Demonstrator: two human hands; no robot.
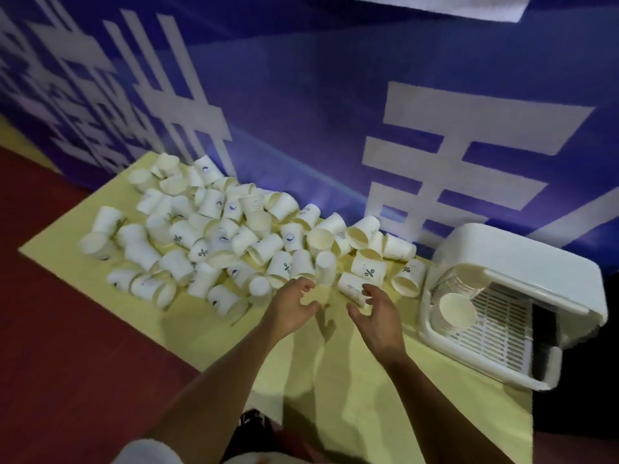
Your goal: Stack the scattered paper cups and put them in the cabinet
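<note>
Several white paper cups [214, 236] lie scattered in a heap across the yellow mat [351, 380], most on their sides. My left hand [293, 304] hovers just in front of the heap with fingers loosely curled, holding nothing. My right hand [376, 311] is beside it, fingers relaxed, its fingertips close to a cup lying on its side [350, 285]. A small white cabinet [522, 262] stands open at the right. Inside it lie stacked cups [455, 309] on their side, with their open mouths facing me.
A blue banner with large white characters [435, 155] hangs right behind the mat. Dark red floor [67, 329] borders the mat on the left. The cabinet's slotted white tray [495, 333] sticks out toward me.
</note>
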